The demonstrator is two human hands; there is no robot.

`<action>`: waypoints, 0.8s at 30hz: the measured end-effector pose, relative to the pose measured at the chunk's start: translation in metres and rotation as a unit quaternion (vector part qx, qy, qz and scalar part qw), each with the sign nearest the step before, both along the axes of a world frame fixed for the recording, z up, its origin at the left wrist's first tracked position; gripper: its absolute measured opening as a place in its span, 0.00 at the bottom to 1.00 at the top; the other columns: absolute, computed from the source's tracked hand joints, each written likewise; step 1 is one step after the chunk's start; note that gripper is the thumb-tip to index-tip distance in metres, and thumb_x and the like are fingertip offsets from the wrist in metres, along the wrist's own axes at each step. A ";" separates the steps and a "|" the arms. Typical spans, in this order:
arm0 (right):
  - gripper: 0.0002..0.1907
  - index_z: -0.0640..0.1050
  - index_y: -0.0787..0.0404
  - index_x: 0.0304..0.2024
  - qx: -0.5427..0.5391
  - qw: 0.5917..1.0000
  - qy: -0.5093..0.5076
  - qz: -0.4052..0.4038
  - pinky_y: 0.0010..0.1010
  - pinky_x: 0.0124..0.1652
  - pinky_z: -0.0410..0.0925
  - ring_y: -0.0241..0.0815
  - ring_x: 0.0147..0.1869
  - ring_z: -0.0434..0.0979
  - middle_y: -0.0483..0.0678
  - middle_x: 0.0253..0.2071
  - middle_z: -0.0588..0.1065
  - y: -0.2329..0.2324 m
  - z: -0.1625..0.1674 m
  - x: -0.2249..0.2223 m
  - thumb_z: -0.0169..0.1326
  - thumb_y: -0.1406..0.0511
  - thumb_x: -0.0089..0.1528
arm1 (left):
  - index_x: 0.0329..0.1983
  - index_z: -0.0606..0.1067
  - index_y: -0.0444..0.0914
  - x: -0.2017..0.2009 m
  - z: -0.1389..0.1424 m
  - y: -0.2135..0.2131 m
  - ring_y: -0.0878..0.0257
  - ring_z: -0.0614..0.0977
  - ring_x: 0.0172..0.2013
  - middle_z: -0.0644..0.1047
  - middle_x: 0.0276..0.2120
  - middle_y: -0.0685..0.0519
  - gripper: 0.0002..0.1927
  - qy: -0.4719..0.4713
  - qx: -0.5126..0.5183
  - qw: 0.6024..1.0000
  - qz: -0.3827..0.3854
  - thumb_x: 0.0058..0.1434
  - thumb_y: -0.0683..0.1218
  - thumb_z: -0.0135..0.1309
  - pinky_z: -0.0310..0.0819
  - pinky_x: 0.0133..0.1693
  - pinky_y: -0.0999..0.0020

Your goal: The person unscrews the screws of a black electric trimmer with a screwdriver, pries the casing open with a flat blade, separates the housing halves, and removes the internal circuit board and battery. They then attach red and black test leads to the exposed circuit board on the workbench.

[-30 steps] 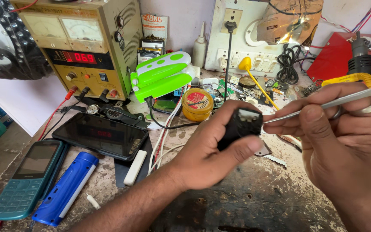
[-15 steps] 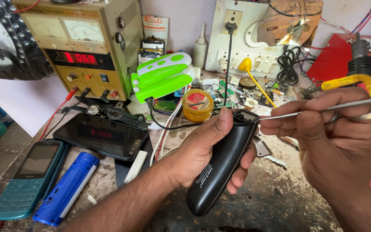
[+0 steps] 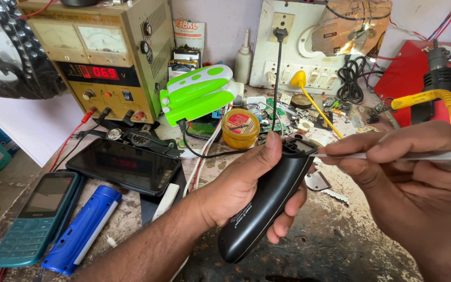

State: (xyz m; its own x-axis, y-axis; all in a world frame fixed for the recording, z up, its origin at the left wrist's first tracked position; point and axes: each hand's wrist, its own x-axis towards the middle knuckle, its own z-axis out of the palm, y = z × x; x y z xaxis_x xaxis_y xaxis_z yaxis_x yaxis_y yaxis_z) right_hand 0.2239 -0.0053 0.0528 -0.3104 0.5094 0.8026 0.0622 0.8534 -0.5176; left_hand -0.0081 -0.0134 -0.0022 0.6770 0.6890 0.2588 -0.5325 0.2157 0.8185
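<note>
The left hand (image 3: 241,183) has its grip closed around one black trimmer body (image 3: 267,201), thumb laid along the near side up to the open top end, fingers wrapped beneath, so the body is held tilted above the desk (image 3: 340,245) at the middle of the view. The right hand (image 3: 418,177) pinches one thin metal prying tool (image 3: 392,155) between thumb and forefinger, grip shut tight on it; the tool's tip touches the rim of the trimmer's open top.

Just beyond the trimmer, on the desk, lie two small loose metal parts (image 3: 318,181), one flat plate and one toothed strip. Behind the left thumb stands one round yellow tin (image 3: 240,128), and beside that one green-and-white folded lamp (image 3: 197,94). Further left sits one bench power supply (image 3: 100,52) with a red lit display, and in front of it one black digital meter (image 3: 123,166). At the near left edge lie one teal keypad phone (image 3: 37,216) and one blue torch (image 3: 82,230), side by side. One yellow-handled tool (image 3: 311,102) leans near the white switchboard (image 3: 293,47) at the back.
</note>
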 end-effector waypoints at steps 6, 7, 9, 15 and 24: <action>0.11 0.65 0.64 0.46 -0.080 0.991 0.062 0.085 0.49 0.51 0.78 0.51 0.54 0.83 0.56 0.42 0.77 0.000 0.001 -0.001 0.53 0.76 0.66 | 0.64 0.65 0.46 -0.002 0.005 -0.006 0.63 0.82 0.26 0.76 0.30 0.51 0.30 0.034 0.064 0.994 0.077 0.65 0.63 0.54 0.81 0.27 0.65; 0.11 0.66 0.64 0.47 -0.095 0.988 0.073 0.100 0.51 0.51 0.79 0.51 0.54 0.83 0.56 0.42 0.75 0.000 0.001 0.000 0.53 0.77 0.67 | 0.64 0.65 0.45 -0.001 0.006 -0.006 0.64 0.81 0.27 0.76 0.30 0.52 0.29 0.036 0.091 0.991 0.092 0.66 0.61 0.56 0.80 0.28 0.67; 0.11 0.66 0.63 0.48 -0.097 0.986 0.071 0.115 0.52 0.52 0.79 0.51 0.54 0.83 0.56 0.42 0.75 -0.001 0.002 0.001 0.53 0.77 0.68 | 0.65 0.66 0.43 0.002 0.008 -0.006 0.67 0.81 0.29 0.76 0.30 0.54 0.28 0.040 0.145 0.981 0.123 0.68 0.57 0.59 0.80 0.31 0.71; 0.10 0.66 0.63 0.48 -0.107 0.982 0.078 0.136 0.52 0.52 0.78 0.52 0.55 0.83 0.58 0.42 0.77 0.001 0.001 0.000 0.52 0.76 0.69 | 0.55 0.70 0.37 0.005 0.011 -0.007 0.69 0.77 0.38 0.75 0.37 0.56 0.19 0.112 0.344 0.885 0.293 0.69 0.48 0.65 0.76 0.44 0.69; 0.10 0.69 0.68 0.54 -0.131 0.978 0.098 0.129 0.50 0.52 0.78 0.52 0.50 0.84 0.58 0.41 0.75 0.008 -0.002 0.005 0.51 0.75 0.71 | 0.51 0.77 0.44 0.008 0.024 -0.015 0.64 0.86 0.41 0.81 0.44 0.57 0.16 0.236 0.498 0.704 0.447 0.65 0.53 0.66 0.83 0.45 0.68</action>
State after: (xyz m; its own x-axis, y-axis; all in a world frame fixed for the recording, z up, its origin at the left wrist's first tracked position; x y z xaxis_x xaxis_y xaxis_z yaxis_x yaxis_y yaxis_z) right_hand 0.2287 0.0025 0.0507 -0.3090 0.6300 0.7125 -0.2595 0.6649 -0.7004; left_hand -0.0002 -0.0287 0.0213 0.2606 0.5298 0.8071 0.2911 -0.8402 0.4575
